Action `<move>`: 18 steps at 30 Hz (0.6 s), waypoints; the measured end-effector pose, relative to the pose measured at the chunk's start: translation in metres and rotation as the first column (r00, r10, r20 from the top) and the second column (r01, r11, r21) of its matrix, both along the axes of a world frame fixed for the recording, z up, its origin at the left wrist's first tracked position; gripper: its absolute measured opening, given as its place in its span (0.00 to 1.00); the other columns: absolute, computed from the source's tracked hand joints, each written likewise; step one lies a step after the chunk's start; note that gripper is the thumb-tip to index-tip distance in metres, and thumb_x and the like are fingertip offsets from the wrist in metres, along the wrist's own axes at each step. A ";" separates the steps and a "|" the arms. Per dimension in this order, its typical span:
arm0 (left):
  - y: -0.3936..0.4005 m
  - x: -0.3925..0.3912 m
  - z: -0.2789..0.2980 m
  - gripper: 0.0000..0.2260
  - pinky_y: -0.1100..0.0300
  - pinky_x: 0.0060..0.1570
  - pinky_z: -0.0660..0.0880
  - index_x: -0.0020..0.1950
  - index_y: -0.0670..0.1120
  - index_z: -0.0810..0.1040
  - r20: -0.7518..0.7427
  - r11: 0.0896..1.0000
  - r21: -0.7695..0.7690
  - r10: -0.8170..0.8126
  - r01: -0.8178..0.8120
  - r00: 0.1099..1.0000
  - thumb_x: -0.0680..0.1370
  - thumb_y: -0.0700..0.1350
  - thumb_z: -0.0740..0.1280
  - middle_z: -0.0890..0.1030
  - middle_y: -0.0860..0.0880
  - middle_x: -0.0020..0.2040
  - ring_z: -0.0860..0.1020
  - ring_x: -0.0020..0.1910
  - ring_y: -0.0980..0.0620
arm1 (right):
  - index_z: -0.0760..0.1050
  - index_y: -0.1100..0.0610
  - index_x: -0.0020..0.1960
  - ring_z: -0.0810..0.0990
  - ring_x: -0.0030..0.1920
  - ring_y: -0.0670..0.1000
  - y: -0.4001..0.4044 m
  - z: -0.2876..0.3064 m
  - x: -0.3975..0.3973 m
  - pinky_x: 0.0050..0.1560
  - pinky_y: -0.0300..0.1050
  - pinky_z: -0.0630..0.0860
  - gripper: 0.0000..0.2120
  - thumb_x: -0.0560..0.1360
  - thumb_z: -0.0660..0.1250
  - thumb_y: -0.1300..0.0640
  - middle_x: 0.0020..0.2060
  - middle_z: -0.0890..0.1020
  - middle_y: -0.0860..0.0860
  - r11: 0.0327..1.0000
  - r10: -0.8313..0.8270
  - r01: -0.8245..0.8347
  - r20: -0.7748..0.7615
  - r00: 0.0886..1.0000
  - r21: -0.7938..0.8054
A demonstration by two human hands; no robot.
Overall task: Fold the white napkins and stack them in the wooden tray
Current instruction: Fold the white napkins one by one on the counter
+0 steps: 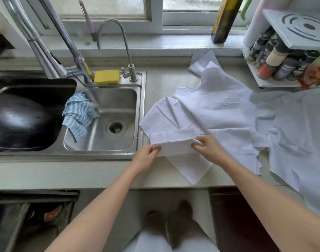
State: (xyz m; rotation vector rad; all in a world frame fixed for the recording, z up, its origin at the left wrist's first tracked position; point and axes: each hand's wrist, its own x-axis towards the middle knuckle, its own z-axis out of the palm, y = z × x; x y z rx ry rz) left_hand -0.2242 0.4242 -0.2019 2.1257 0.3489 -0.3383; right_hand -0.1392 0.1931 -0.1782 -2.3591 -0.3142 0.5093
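white napkin (pixel 173 142), both hands pinching ends

Soft daylight from the window (pixel 104 6) lights the scene evenly, with faint shadows, mild glare on the steel sink (pixel 101 142), and wide-angle bending and slight blur toward the edges.

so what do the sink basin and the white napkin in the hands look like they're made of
Shiny metal sink basin: probably brushed stainless steel, with soft grey reflections. White folded napkin, pinched by left hand and right hand: thin matte cloth or nonwoven, holding sharp creases; which one is unclear.
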 end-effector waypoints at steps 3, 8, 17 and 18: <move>-0.002 0.017 0.001 0.17 0.57 0.33 0.61 0.32 0.47 0.67 -0.020 0.990 0.001 0.140 -0.141 0.990 0.82 0.44 0.60 0.70 0.50 0.30 0.69 0.31 0.52 | 0.63 0.57 0.32 0.68 0.34 0.53 0.005 -0.005 0.014 0.35 0.47 0.61 0.15 0.74 0.64 0.61 0.29 0.69 0.52 0.995 -0.071 0.072 0.018 0.997 -0.064; -0.014 0.033 -0.009 0.13 0.54 0.39 0.66 0.42 0.44 0.73 -0.051 0.878 0.439 0.238 -0.192 0.970 0.82 0.47 0.55 0.80 0.41 0.45 0.77 0.46 0.40 | 0.64 0.59 0.40 0.74 0.40 0.58 0.018 -0.020 0.032 0.38 0.50 0.63 0.09 0.77 0.60 0.60 0.37 0.77 0.60 0.974 -0.001 0.026 0.110 0.994 -0.223; -0.027 0.049 -0.015 0.13 0.55 0.39 0.66 0.52 0.46 0.76 -0.121 0.685 0.723 0.253 -0.089 0.960 0.83 0.47 0.53 0.82 0.43 0.50 0.80 0.51 0.41 | 0.66 0.58 0.43 0.78 0.48 0.63 0.020 -0.032 0.049 0.43 0.52 0.69 0.06 0.79 0.57 0.59 0.46 0.80 0.63 0.955 0.068 -0.032 0.113 0.991 -0.296; -0.028 0.050 -0.015 0.13 0.55 0.39 0.66 0.52 0.46 0.76 -0.123 0.680 0.727 0.261 -0.092 0.957 0.83 0.46 0.53 0.82 0.43 0.50 0.80 0.51 0.41 | 0.67 0.59 0.45 0.78 0.49 0.63 0.021 -0.033 0.050 0.43 0.52 0.70 0.06 0.79 0.57 0.59 0.46 0.80 0.63 0.952 0.063 -0.030 0.100 0.993 -0.303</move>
